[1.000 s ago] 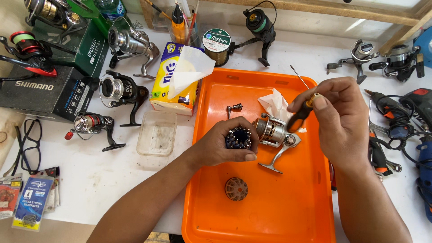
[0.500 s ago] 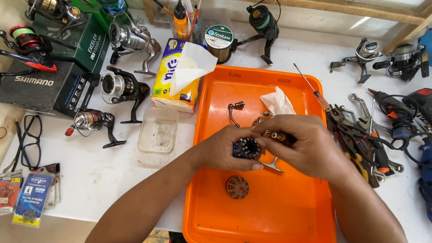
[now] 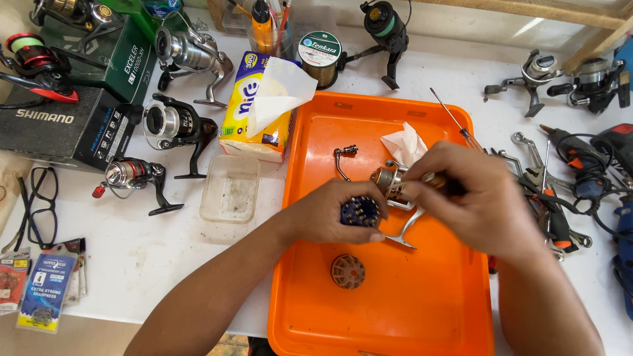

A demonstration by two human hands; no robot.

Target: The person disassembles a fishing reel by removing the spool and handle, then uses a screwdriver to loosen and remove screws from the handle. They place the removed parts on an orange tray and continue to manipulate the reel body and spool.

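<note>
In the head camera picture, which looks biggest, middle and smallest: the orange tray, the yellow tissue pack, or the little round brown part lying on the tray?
1. Orange tray, by far the largest.
2. Yellow tissue pack, middle.
3. Round brown part, smallest.
All lie at about table level, so the order is safe.

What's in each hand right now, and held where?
Left hand grips the reel by its dark spool end; right hand covers the body side, exact grip hidden.
</note>
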